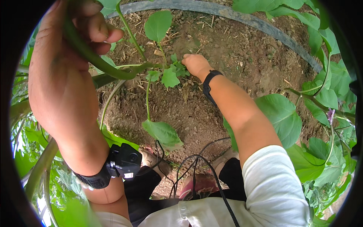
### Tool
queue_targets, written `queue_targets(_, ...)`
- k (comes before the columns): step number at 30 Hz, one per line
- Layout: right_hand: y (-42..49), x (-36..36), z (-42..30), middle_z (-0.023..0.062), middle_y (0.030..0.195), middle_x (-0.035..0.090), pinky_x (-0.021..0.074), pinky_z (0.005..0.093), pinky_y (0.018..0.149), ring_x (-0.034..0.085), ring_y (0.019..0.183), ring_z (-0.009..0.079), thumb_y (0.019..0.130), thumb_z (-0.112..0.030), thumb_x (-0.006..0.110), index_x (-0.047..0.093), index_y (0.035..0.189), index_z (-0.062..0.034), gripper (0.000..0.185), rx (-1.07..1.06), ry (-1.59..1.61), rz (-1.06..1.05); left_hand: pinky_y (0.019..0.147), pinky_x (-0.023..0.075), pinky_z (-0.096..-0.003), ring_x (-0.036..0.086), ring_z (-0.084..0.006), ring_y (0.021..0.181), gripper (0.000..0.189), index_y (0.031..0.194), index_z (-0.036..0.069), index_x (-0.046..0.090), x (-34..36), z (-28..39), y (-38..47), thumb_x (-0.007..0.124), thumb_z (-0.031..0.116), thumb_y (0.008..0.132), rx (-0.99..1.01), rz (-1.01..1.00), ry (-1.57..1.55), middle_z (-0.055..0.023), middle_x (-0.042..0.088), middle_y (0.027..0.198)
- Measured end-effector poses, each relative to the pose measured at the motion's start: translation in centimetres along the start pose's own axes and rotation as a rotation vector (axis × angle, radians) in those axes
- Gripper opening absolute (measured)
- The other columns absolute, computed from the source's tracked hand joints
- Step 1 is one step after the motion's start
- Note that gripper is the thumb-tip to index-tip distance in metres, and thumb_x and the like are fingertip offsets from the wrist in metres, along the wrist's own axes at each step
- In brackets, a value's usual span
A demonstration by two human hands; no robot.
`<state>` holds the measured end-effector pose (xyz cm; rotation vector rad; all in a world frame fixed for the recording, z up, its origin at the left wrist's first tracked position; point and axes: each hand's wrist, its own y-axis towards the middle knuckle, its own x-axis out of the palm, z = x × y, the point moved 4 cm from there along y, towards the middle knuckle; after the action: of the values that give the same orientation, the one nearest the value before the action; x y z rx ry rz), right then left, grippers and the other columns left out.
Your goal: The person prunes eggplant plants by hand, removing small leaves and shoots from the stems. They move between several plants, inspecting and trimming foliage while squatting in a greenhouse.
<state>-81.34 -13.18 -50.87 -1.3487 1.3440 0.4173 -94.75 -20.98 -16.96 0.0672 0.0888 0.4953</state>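
In the upper left my left hand [59, 48] is raised close to the camera, its fingers curled about a thick green eggplant stem [113, 72]. That stem bends down from the hand and runs to the plant's base near the soil. My right hand [196, 64] reaches to the ground there, its fingers closed at a clump of small leafy shoots [179, 68]. The fingertips are partly hidden among the leaves. A lobed leaf [170, 78] spreads just left of and below this hand, and a broader leaf [158, 26] stands above the base.
A flat grey drip hose [215, 10] curves across the soil [244, 68]. Eggplant foliage [279, 117] with a purple flower [331, 115] crowds the right side. Black cables [208, 161] hang before my lap. A camera [127, 159] is strapped to my left forearm.
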Motion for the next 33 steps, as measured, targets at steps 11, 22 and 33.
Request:
queue_targets(11, 0.5, 0.3, -0.7, 0.0049, 0.097, 0.059, 0.0502, 0.0326, 0.076, 0.056, 0.097, 0.0221, 0.08, -0.008, 0.055, 0.064, 0.091, -0.0107, 0.015, -0.063, -0.132, 0.196, 0.081, 0.0409, -0.0325, 0.044, -0.0181, 0.08, 0.03, 0.101, -0.004, 0.047, -0.9, -0.1, 0.0, 0.029, 0.02, 0.096, 0.053, 0.066, 0.093, -0.0097, 0.045, 0.087)
queue_targets(22, 1.0, 0.7, 1.3, 0.0074, 0.093, 0.056, 0.0508, 0.0332, 0.074, 0.056, 0.094, 0.0232, 0.078, -0.008, 0.052, 0.059, 0.091, -0.0081, 0.015, 0.058, -0.146, 0.3, 0.081, 0.0396, -0.0341, 0.043, -0.0179, 0.081, 0.027, 0.103, -0.002, 0.046, -2.3, 0.3, 0.2, 0.03, 0.019, 0.095, 0.041, -0.135, -0.097, -0.0102, 0.045, 0.092)
queue_targets(33, -4.7, -6.0, 8.0, 0.0148, 0.085, 0.064, 0.0504, 0.0388, 0.073, 0.061, 0.08, 0.0318, 0.082, -0.012, 0.055, 0.06, 0.104, -0.0069, 0.023, 0.43, 0.824, 0.483, 0.078, 0.0365, -0.0317, 0.041, -0.0162, 0.079, 0.026, 0.1, 0.002, 0.045, 0.2, 0.6, 0.2, 0.031, 0.024, 0.098, 0.105, 0.114, 0.224, -0.0068, 0.044, 0.088)
